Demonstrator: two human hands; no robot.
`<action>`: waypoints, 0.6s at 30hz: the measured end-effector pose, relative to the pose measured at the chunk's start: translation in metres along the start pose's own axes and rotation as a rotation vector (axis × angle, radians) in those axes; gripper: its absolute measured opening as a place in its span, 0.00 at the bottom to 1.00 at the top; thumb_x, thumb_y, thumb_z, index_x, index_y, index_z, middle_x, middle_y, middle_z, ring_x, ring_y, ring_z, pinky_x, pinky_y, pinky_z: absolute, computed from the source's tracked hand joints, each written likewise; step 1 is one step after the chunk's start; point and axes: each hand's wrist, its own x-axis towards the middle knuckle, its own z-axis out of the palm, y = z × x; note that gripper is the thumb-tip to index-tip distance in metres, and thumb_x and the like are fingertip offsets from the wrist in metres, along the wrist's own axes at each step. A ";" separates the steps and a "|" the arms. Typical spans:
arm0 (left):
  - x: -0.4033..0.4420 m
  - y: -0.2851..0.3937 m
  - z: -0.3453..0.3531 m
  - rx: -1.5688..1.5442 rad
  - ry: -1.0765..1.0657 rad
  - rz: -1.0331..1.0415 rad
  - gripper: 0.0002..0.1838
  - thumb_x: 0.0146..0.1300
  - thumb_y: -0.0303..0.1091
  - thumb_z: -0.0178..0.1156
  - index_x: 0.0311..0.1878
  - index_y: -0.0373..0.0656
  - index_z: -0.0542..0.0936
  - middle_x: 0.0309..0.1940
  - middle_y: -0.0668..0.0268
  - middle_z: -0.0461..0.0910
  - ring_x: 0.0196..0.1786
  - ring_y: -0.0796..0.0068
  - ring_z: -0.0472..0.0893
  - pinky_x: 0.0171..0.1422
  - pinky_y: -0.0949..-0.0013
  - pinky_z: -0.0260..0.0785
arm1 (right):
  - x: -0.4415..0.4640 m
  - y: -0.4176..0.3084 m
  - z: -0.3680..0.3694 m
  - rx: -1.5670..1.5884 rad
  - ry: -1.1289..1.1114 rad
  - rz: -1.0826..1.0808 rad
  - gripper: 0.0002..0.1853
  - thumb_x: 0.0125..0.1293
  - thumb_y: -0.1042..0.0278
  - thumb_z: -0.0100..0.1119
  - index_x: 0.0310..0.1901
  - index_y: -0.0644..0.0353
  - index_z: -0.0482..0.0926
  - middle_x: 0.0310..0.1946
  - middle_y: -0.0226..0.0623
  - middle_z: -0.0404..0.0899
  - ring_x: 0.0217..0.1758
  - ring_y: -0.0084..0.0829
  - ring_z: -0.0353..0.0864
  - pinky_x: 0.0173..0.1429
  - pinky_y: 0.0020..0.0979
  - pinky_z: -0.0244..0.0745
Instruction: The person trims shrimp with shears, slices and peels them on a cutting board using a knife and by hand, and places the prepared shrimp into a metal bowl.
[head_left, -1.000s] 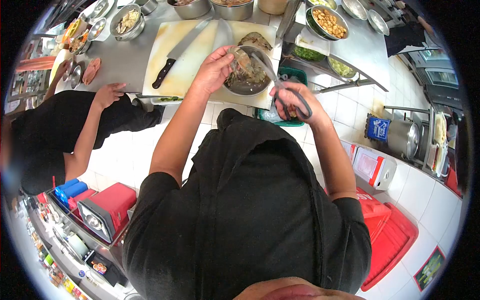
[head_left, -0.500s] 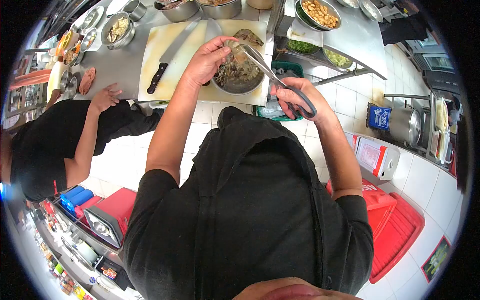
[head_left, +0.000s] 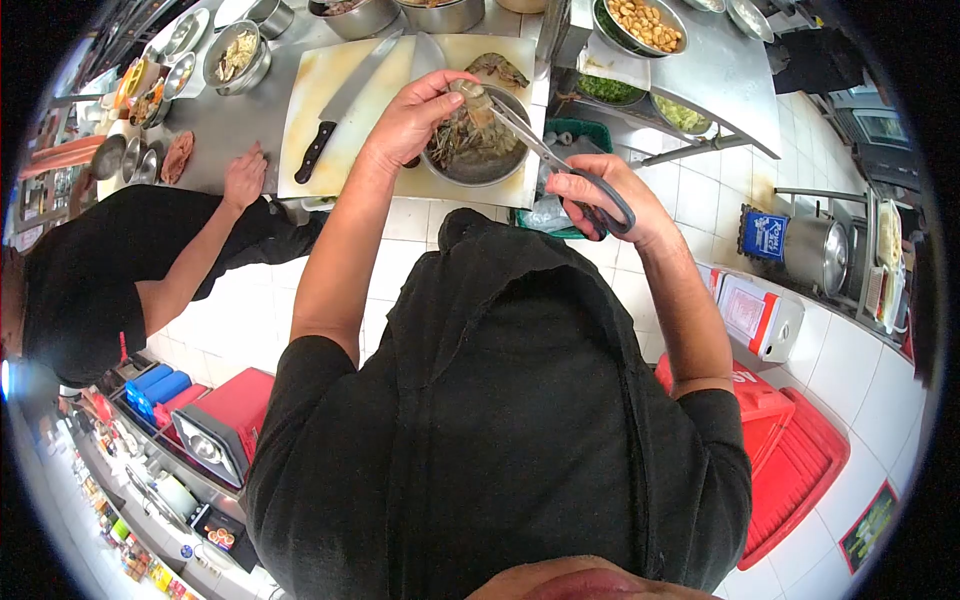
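Note:
Between the fingers of my left hand is a raw shrimp, held above a metal bowl. My right hand grips scissors by their dark handles, and the blades reach to the shrimp. Shrimp trimmings lie in the bowl below. Another whole shrimp rests on the white cutting board, behind the bowl. A large knife with a black handle lies on the board left of my left hand. A second blade is partly hidden by that hand.
A co-worker's hand is at the counter on my left. Bowls of food, including a mixed one, stand along the back. On the right shelf sits a bowl of peeled cloves. A green crate is under the counter.
My hands and the scissors stay almost in place at the shrimp, shifting only slightly. On the left, the co-worker's hand has moved right and forward toward the cutting board.

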 end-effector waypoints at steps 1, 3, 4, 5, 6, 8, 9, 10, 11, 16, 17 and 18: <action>0.000 0.000 0.001 -0.002 -0.004 -0.011 0.16 0.74 0.30 0.55 0.62 0.36 0.76 0.50 0.68 0.80 0.53 0.78 0.78 0.61 0.71 0.70 | 0.000 0.000 0.000 0.022 -0.006 0.005 0.24 0.62 0.43 0.71 0.31 0.60 0.80 0.16 0.28 0.75 0.14 0.19 0.72 0.18 0.23 0.64; 0.000 0.003 0.004 -0.015 0.006 -0.002 0.16 0.74 0.30 0.55 0.62 0.37 0.76 0.50 0.67 0.80 0.54 0.77 0.78 0.61 0.70 0.70 | 0.003 0.002 -0.003 0.003 -0.014 -0.002 0.23 0.63 0.45 0.71 0.32 0.61 0.80 0.16 0.28 0.75 0.14 0.19 0.72 0.18 0.24 0.64; 0.000 0.004 0.006 -0.022 0.012 0.005 0.16 0.74 0.30 0.55 0.62 0.37 0.76 0.50 0.67 0.81 0.54 0.77 0.78 0.61 0.69 0.70 | 0.005 0.003 -0.004 -0.009 -0.020 -0.007 0.22 0.63 0.46 0.71 0.33 0.61 0.80 0.16 0.28 0.75 0.15 0.19 0.72 0.19 0.24 0.65; 0.001 0.004 0.006 -0.052 0.009 0.013 0.15 0.74 0.29 0.55 0.61 0.38 0.76 0.49 0.68 0.80 0.53 0.77 0.78 0.60 0.70 0.71 | 0.008 0.008 -0.004 0.027 -0.034 -0.046 0.21 0.63 0.48 0.72 0.34 0.62 0.80 0.17 0.28 0.75 0.15 0.19 0.72 0.19 0.23 0.65; 0.001 0.003 0.007 -0.083 0.008 0.021 0.15 0.74 0.29 0.54 0.60 0.39 0.77 0.48 0.69 0.80 0.51 0.78 0.78 0.59 0.70 0.71 | 0.013 0.017 -0.003 0.062 -0.050 -0.085 0.20 0.63 0.50 0.72 0.35 0.62 0.80 0.17 0.28 0.75 0.15 0.19 0.72 0.20 0.23 0.65; 0.001 0.003 0.009 -0.117 0.005 0.027 0.14 0.74 0.28 0.54 0.59 0.39 0.78 0.47 0.69 0.80 0.49 0.78 0.78 0.58 0.70 0.72 | 0.021 0.029 -0.001 0.108 -0.064 -0.144 0.19 0.63 0.53 0.73 0.38 0.63 0.81 0.18 0.28 0.75 0.16 0.18 0.72 0.21 0.23 0.65; 0.000 0.005 0.010 -0.121 0.005 0.025 0.14 0.74 0.28 0.54 0.59 0.39 0.78 0.48 0.69 0.81 0.50 0.78 0.79 0.58 0.70 0.72 | 0.026 0.033 0.002 0.118 -0.064 -0.165 0.18 0.63 0.55 0.73 0.39 0.63 0.81 0.18 0.28 0.75 0.16 0.18 0.72 0.21 0.23 0.65; -0.001 0.007 0.011 -0.124 0.007 0.022 0.14 0.74 0.29 0.55 0.59 0.39 0.78 0.48 0.68 0.81 0.50 0.77 0.79 0.58 0.70 0.72 | 0.031 0.037 0.004 0.129 -0.065 -0.186 0.17 0.63 0.56 0.73 0.40 0.63 0.81 0.18 0.27 0.75 0.17 0.18 0.72 0.22 0.22 0.65; -0.001 0.009 0.013 -0.125 -0.004 0.025 0.14 0.73 0.29 0.55 0.59 0.39 0.78 0.49 0.68 0.81 0.50 0.77 0.79 0.58 0.69 0.72 | 0.036 0.042 0.004 0.127 -0.066 -0.199 0.15 0.64 0.59 0.72 0.41 0.62 0.82 0.19 0.27 0.75 0.17 0.18 0.72 0.21 0.22 0.65; -0.001 0.008 0.011 -0.078 -0.003 0.034 0.15 0.73 0.29 0.56 0.59 0.38 0.78 0.49 0.67 0.82 0.51 0.76 0.80 0.59 0.69 0.72 | 0.043 0.037 0.005 0.091 -0.074 -0.171 0.12 0.64 0.63 0.70 0.41 0.62 0.82 0.19 0.26 0.74 0.17 0.17 0.71 0.21 0.22 0.64; -0.001 0.007 0.010 -0.062 -0.002 0.036 0.15 0.72 0.29 0.56 0.59 0.38 0.78 0.49 0.67 0.82 0.51 0.76 0.80 0.59 0.69 0.72 | 0.043 0.036 0.004 0.094 -0.083 -0.168 0.11 0.64 0.63 0.69 0.41 0.62 0.82 0.18 0.26 0.74 0.17 0.16 0.71 0.21 0.21 0.64; -0.002 0.009 0.010 -0.046 -0.002 0.037 0.15 0.72 0.30 0.57 0.60 0.38 0.78 0.49 0.67 0.82 0.51 0.77 0.79 0.59 0.69 0.72 | 0.043 0.036 0.005 0.106 -0.080 -0.185 0.11 0.65 0.64 0.68 0.41 0.63 0.81 0.17 0.26 0.74 0.16 0.17 0.70 0.21 0.22 0.63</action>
